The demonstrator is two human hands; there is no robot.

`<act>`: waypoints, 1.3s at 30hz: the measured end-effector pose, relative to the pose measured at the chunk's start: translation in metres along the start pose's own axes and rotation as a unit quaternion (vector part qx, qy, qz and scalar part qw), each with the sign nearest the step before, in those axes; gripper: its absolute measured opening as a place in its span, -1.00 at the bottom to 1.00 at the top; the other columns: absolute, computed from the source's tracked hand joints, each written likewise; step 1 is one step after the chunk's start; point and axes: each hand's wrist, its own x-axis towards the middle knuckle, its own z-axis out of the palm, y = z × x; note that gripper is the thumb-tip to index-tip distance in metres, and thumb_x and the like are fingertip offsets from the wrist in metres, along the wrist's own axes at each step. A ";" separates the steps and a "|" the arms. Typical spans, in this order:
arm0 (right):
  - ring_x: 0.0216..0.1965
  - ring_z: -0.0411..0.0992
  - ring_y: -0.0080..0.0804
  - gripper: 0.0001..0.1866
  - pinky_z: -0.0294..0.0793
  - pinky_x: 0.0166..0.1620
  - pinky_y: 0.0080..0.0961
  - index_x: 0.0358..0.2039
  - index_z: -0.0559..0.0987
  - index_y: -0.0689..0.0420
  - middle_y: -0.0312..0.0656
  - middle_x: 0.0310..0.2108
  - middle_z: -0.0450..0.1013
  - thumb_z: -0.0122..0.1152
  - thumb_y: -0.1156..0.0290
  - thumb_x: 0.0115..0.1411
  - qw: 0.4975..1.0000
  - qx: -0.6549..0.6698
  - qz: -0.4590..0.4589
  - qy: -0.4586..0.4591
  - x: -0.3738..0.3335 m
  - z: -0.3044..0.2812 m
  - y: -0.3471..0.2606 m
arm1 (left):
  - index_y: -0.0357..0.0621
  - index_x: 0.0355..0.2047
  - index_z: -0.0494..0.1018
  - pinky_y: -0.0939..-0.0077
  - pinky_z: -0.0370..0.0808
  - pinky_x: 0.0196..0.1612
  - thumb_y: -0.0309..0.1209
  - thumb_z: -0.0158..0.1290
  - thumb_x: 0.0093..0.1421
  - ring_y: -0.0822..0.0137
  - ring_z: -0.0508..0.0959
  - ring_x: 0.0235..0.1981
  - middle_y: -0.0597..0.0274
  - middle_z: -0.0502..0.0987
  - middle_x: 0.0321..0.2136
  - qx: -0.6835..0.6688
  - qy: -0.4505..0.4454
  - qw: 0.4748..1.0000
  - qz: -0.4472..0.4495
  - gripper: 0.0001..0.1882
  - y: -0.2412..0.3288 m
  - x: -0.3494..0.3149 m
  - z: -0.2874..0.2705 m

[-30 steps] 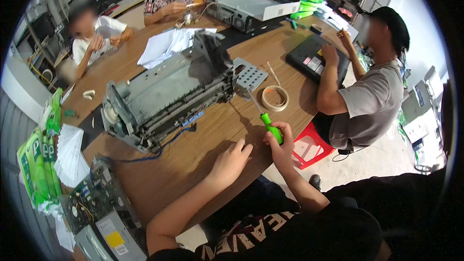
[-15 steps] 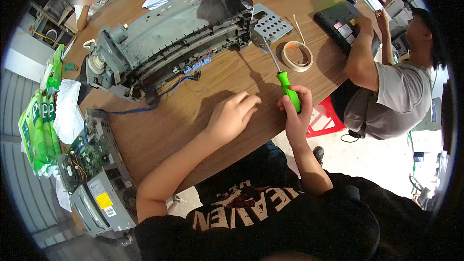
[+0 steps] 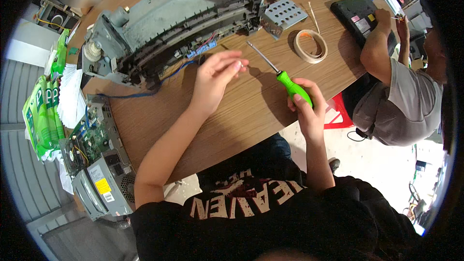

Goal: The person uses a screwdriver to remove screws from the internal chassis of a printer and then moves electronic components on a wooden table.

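My right hand [image 3: 309, 104] is wrapped round the green handle of a screwdriver [image 3: 291, 88], its metal shaft slanting up and left over the table. In front of the printer frame, my left hand [image 3: 216, 76] is raised with thumb and fingertips pressed together. Something small and pale may show at those fingertips, too small to name. Just beyond is the partly stripped grey printer frame [image 3: 176, 17], with a toothed black edge, a white gear at its left end and a blue cable [image 3: 137, 95] trailing from its front. The screwdriver's tip is apart from it.
A perforated metal bracket [image 3: 285, 12] and a roll of tape [image 3: 310, 47] lie right of the frame. To the left stand an opened grey machine [image 3: 104, 183] with a circuit board and green packs [image 3: 44, 111]. At right, a co-worker handles a black laptop [image 3: 355, 17].
My left hand has lifted up and left toward the printer frame, its fingers now pinched. The screwdriver has tilted further left, its tip leaving the bracket's side. My view has shifted slightly.
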 end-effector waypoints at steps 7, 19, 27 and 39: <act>-0.32 0.42 -0.51 -0.73 0.36 -0.23 -0.61 -0.21 0.54 0.26 -0.18 -0.30 0.51 0.15 0.57 0.01 0.978 -0.193 -0.075 -0.006 -0.015 -0.004 -0.012 | -0.24 0.14 0.24 0.54 0.30 0.01 -0.42 -0.01 0.28 0.44 0.37 -0.12 0.18 0.40 -0.10 -0.185 0.001 0.981 -0.064 -0.56 -0.006 0.001 -0.006; -0.32 0.50 -0.40 -0.71 0.42 -0.23 -0.56 -0.21 0.57 0.25 -0.07 -0.30 0.54 0.19 0.52 -0.01 0.975 -0.198 -0.100 -0.020 -0.020 0.001 -0.009 | -0.19 0.04 0.29 0.53 0.33 0.05 -0.51 0.00 0.24 0.41 0.38 -0.07 0.20 0.38 -0.12 -0.318 0.011 0.943 -0.094 -0.65 -0.008 0.001 -0.009; -0.34 0.50 -0.42 -0.72 0.44 -0.25 -0.56 -0.22 0.57 0.25 -0.07 -0.30 0.54 0.20 0.55 -0.01 0.973 -0.205 -0.105 -0.016 -0.021 0.002 -0.006 | -0.14 0.02 0.32 0.54 0.34 0.04 -0.50 0.02 0.24 0.44 0.39 -0.08 0.26 0.40 -0.13 -0.290 0.013 0.952 -0.098 -0.67 -0.011 0.002 -0.009; -0.28 0.52 -0.17 -0.73 0.49 -0.21 -0.42 -0.28 0.55 0.26 0.03 -0.28 0.51 0.22 0.62 -0.09 0.900 -0.311 -0.305 -0.032 -0.017 0.010 -0.001 | -0.14 -0.02 0.30 0.56 0.34 0.04 -0.48 0.01 0.26 0.44 0.40 -0.10 0.29 0.41 -0.16 -0.295 0.013 0.950 -0.100 -0.71 -0.010 0.001 -0.007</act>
